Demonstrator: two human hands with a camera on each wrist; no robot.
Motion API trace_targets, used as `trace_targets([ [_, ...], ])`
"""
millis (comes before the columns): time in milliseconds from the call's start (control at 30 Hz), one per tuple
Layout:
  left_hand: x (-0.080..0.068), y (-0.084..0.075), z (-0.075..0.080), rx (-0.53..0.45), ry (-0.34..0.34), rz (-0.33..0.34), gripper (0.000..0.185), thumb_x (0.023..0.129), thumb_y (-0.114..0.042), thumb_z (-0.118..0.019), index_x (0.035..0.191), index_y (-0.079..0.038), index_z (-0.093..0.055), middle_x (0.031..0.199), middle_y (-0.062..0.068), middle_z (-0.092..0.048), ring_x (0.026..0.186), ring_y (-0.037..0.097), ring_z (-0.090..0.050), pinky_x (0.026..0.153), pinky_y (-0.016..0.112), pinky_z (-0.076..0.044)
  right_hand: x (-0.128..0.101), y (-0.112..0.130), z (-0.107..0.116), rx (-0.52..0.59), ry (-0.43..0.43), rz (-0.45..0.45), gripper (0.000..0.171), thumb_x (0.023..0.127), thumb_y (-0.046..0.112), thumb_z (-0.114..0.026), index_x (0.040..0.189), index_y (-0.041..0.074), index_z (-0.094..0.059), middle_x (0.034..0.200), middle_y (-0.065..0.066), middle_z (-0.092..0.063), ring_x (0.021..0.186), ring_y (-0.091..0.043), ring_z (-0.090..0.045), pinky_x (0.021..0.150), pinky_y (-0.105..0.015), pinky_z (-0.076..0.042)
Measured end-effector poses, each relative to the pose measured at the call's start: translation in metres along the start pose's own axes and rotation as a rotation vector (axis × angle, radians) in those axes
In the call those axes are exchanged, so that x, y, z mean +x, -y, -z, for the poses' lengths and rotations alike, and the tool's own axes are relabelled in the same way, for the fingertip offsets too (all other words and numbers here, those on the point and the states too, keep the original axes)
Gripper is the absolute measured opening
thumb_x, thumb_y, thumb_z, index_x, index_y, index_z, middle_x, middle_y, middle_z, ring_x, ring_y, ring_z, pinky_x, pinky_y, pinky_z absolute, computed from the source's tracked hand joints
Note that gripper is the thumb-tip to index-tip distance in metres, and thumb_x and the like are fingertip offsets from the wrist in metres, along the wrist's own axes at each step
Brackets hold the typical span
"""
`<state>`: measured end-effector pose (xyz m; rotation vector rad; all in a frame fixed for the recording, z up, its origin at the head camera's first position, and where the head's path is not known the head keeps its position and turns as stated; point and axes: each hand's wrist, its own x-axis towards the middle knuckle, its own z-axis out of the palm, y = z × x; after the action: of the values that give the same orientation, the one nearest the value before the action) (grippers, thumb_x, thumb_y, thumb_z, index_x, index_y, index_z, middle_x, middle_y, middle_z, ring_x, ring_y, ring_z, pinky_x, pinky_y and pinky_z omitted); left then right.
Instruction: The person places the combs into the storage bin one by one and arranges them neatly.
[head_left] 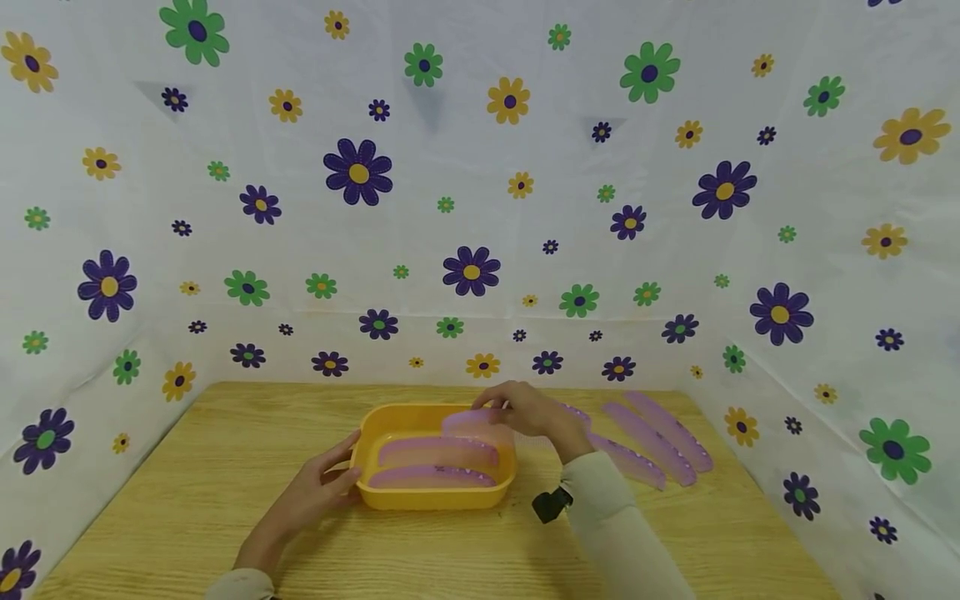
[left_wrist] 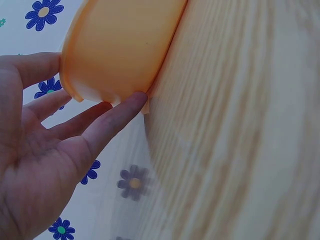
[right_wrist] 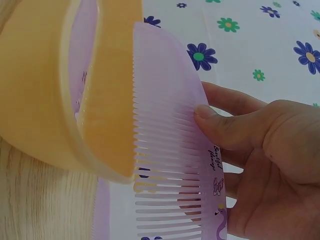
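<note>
1. The right hand (head_left: 534,410) pinches a purple comb (right_wrist: 172,150) between thumb and fingers; from the head view the hand hides much of that comb, and the wrist view cuts off its lower end.
2. The comb hangs over the far right corner of the yellow tub (head_left: 375,429), teeth toward the tub.
3. The left hand (head_left: 311,492) lies with straight fingers against the tub's left wall, gripping nothing; the fingertips (left_wrist: 131,105) touch the rim's underside.
4. Two more purple combs (head_left: 435,465) lie side by side in the tub.
5. Several loose combs (head_left: 660,437) lie on the wooden table (head_left: 187,500) to the right, partly screened by the right forearm.
6. Flowered sheeting (head_left: 465,208) walls in the table.
</note>
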<state>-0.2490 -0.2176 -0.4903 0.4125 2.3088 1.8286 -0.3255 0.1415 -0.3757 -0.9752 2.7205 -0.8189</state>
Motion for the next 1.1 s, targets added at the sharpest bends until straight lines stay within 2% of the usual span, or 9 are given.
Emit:
trace_targets([
  [267,0.002,0.001,0.001,-0.007,0.010,-0.007,0.069,0.108,-0.023,-0.056,0.165,-0.007,-0.019,0.159,0.039,-0.029,0.138,0.054,-0.049,0.095,0.040,-0.062,0.007,0.010,-0.005,-0.016,0.020,-0.007,0.031,0.099,-0.005,-0.061,0.122,0.009,-0.075,0.116,-0.013,-0.073,0.102,-0.025,-0.065,0.095,-0.039,-0.060],
  [733,0.000,-0.002,0.000,-0.013,0.013,0.005,0.070,0.108,-0.024,-0.056,0.165,-0.008,-0.018,0.160,0.039,-0.028,0.139,0.053,-0.048,0.095,0.040,-0.062,0.018,0.023,-0.015,-0.020,0.031,0.038,0.030,0.098,-0.008,-0.060,0.121,0.006,-0.075,0.124,-0.018,-0.072,0.107,-0.030,-0.066,0.098,-0.042,-0.060],
  [900,0.000,-0.001,-0.001,-0.016,0.011,0.009,0.070,0.108,-0.023,-0.055,0.165,-0.008,-0.018,0.160,0.039,-0.028,0.139,0.053,-0.048,0.095,0.040,-0.062,0.023,0.027,-0.019,-0.008,0.040,0.046,0.029,0.098,-0.007,-0.061,0.120,0.005,-0.075,0.126,-0.017,-0.072,0.111,-0.033,-0.067,0.101,-0.045,-0.059],
  [1100,0.000,0.000,0.000,-0.008,0.011,-0.003,0.071,0.108,-0.024,-0.056,0.165,-0.007,-0.018,0.159,0.039,-0.029,0.138,0.053,-0.049,0.096,0.039,-0.062,0.031,0.032,-0.027,0.017,0.044,0.027,0.028,0.098,-0.006,-0.062,0.119,0.007,-0.076,0.126,-0.013,-0.072,0.110,-0.030,-0.066,0.103,-0.046,-0.058],
])
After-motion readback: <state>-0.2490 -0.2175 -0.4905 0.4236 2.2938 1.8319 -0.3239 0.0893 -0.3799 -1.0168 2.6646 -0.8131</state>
